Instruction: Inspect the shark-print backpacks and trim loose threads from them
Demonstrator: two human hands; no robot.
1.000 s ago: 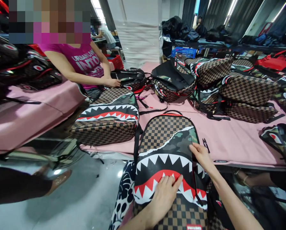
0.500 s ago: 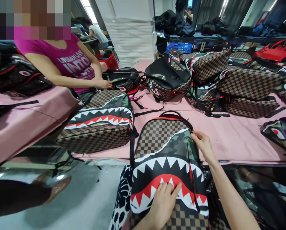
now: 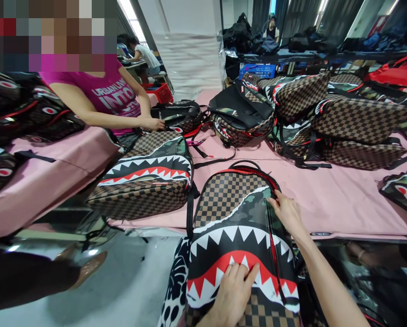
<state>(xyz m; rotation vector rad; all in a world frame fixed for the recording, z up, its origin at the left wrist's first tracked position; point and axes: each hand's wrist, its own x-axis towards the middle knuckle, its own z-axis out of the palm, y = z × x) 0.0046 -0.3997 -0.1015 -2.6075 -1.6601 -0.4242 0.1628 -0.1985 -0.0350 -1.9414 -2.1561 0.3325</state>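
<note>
A backpack (image 3: 230, 200) with brown-and-black checks, a camouflage patch and a printed shark mouth leans upright against the table's front edge. My left hand (image 3: 235, 290) rests on its front over the red mouth print, fingers slightly bent and pressed to the surface, thumb apart. At the backpack's upper right edge, my right hand (image 3: 285, 209) is closed on the rim, thumb on the camouflage front and fingers around the side. A slanted front zip (image 3: 273, 245) with red showing runs below that hand. The top opening shows a red lining near the carry handle (image 3: 246, 163).
Another shark-mouth backpack (image 3: 142, 195) lies just left on the pink table (image 3: 326, 195). Several more backpacks (image 3: 360, 118) are piled at the back right. A co-worker in a magenta shirt (image 3: 111, 100) handles a bag (image 3: 179, 113) across the table. A white pillar (image 3: 186, 54) stands behind.
My right hand has shifted slightly down along the backpack's edge, and more red lining shows at the top right. My left hand stays put. The view has tilted slightly.
</note>
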